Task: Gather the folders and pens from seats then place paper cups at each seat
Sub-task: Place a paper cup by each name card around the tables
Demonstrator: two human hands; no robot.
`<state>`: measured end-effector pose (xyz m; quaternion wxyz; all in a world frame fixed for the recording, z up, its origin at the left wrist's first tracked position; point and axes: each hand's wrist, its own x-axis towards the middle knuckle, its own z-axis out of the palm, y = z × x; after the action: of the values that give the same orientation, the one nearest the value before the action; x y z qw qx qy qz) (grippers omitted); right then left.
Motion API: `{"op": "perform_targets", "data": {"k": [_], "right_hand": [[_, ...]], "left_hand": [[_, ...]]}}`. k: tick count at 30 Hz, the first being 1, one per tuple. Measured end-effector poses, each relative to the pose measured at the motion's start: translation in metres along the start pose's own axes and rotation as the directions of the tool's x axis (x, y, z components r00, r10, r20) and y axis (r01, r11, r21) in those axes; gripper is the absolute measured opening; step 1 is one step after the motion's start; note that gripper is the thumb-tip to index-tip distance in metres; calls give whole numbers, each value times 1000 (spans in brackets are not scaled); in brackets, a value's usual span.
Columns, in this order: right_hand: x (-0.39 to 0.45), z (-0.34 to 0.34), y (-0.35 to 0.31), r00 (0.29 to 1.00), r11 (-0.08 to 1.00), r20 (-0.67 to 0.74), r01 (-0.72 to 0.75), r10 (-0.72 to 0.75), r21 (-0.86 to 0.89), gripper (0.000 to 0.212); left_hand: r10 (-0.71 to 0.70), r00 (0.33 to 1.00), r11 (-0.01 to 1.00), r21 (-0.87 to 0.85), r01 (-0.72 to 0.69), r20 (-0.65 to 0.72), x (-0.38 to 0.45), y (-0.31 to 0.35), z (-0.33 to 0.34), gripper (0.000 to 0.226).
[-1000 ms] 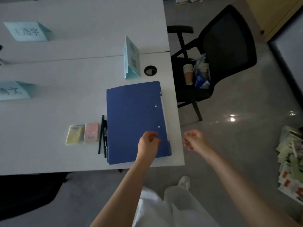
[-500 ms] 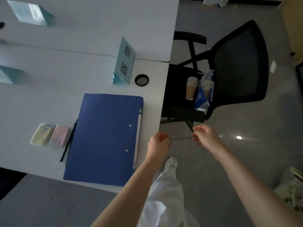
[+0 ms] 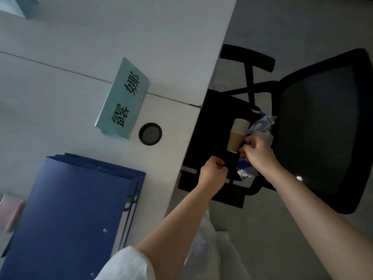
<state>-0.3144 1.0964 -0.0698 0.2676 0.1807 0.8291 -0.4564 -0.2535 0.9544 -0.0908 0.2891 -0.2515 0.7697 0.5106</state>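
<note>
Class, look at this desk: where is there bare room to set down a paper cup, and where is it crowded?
Bare desk lies beyond the name card, and between the grommet and the desk's chair-side edge. A narrower strip runs between folders and that edge. The chair seat is crowded near the cups and wrapper, where the right hand works.

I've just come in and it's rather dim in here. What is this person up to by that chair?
The person is reaching down to a black office chair pulled up to the white table. A stack of paper cups and a blue-and-white plastic bag with more cups lie on its seat. The right hand is at the bag beside the stack, fingers curled at it; the left hand hangs just short, curled and holding nothing. On the table the blue folders lie stacked beside a teal name card. No cups stand on the table in view.
</note>
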Motion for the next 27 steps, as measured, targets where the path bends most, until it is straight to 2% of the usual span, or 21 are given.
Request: {"op": "perform_targets", "data": {"k": [8, 11, 14, 15, 17, 19, 21, 24, 25, 27], "right_hand": [[129, -22, 8, 992, 964, 67, 121, -108, -235, 31], [180, -24, 19, 982, 926, 138, 168, -128, -339, 36], [226, -33, 28, 964, 848, 248, 207, -93, -489, 42], [238, -35, 33, 958, 815, 272, 226, -88, -533, 38], [259, -34, 44, 953, 753, 299, 237, -56, -614, 31], [272, -26, 53, 938, 721, 347, 247, -9, -648, 28], [281, -18, 58, 924, 704, 382, 263, 13, -660, 23], [291, -11, 65, 923, 676, 383, 303, -34, -671, 14], [293, -11, 65, 927, 676, 372, 307, -53, -669, 16], [291, -12, 63, 938, 695, 335, 300, -89, -654, 20]], "left_hand": [[-131, 991, 991, -18, 131, 21, 101, 7, 56, 23], [-238, 971, 957, -166, 238, 24, 146, -8, 82, 15], [-357, 932, 879, -316, 356, 57, 181, -21, 105, 13], [-373, 926, 864, -345, 366, 49, 189, -26, 111, 15], [-396, 917, 841, -383, 382, 46, 203, -35, 122, 47], [-404, 914, 824, -419, 382, 41, 214, -41, 130, 66], [-362, 932, 855, -403, 327, -12, 225, -46, 138, 71], [-293, 954, 903, -345, 257, -56, 235, -44, 149, 67], [-310, 950, 885, -380, 271, -44, 237, -40, 151, 64], [-400, 917, 783, -521, 340, -3, 235, -29, 154, 59]]}}
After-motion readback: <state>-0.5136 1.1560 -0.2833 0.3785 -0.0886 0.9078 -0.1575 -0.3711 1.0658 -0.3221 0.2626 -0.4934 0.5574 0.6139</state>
